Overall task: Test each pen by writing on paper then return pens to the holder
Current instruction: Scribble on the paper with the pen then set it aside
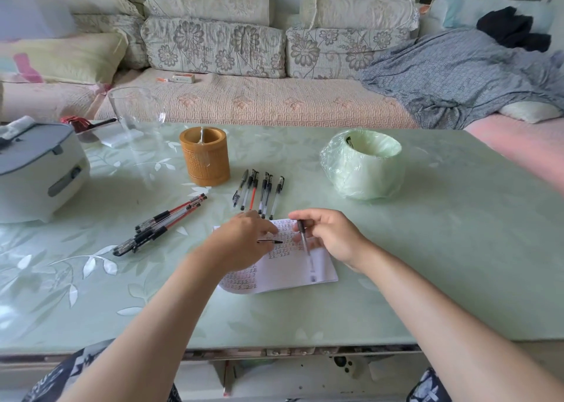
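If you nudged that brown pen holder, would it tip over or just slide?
The pen holder looks squat and wide-based, so it would probably slide rather than tip. The table has a glossy cover, so sliding seems easy. The holder looks nearly empty, so it is likely light.

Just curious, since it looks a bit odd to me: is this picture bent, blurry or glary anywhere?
Head view: the wide lens bows the table and the sofa; the white box at upper left is smeared; the pen in the right hand is slightly blurred; daylight is soft, shadows faint.
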`<state>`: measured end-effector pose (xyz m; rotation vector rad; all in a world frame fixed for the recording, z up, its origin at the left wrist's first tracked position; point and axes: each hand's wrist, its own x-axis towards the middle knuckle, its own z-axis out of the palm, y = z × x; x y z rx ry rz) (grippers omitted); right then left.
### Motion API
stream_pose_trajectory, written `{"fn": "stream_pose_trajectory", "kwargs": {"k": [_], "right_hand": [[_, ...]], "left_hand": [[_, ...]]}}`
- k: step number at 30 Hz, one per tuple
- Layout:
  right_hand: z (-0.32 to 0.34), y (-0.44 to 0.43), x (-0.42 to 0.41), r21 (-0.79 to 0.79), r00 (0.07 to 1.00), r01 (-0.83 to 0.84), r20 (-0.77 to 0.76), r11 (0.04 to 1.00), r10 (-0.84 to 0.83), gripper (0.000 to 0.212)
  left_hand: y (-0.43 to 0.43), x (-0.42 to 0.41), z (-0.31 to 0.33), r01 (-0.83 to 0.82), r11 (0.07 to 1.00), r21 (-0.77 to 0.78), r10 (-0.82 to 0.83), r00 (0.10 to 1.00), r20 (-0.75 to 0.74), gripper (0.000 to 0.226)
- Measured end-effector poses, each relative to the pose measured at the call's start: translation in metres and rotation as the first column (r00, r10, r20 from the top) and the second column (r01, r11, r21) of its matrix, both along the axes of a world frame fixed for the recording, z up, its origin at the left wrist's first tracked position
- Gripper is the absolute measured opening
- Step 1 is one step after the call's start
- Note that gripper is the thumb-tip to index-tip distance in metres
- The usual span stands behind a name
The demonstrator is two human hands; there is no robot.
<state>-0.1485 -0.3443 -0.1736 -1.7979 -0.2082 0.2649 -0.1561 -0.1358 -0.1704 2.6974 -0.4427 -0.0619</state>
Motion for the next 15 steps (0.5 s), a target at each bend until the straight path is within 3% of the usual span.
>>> {"fn": "stream_pose_trajectory", "kwargs": {"k": [3,6,12,15], "right_hand": [[-0.009,-0.003,0.0,-0.126,0.99,0.029,0.141,0.992,-0.011,0.065],[-0.017,-0.002,-0.004,-0.198,0.97,0.063,0.244,0.978,-0.014,0.055],[-0.021,0.009,-0.011,-0.085,0.965,0.037,0.261,0.996,-0.014,0.015],[-0.016,0.016,-0.017,-0.005,0.982,0.058,0.182,0.998,-0.056,0.02]], "left_hand": [[0.001,0.0,-0.001,0.044,0.998,0.038,-0.045,0.999,0.023,0.043],[-0.001,-0.001,0.0,0.083,0.99,0.114,-0.089,0.995,0.048,0.046],[0.003,-0.001,0.008,0.065,0.98,0.19,-0.066,0.998,-0.002,0.04],[0.006,-0.001,0.008,0.041,0.989,0.144,-0.04,0.999,-0.013,0.036]]}}
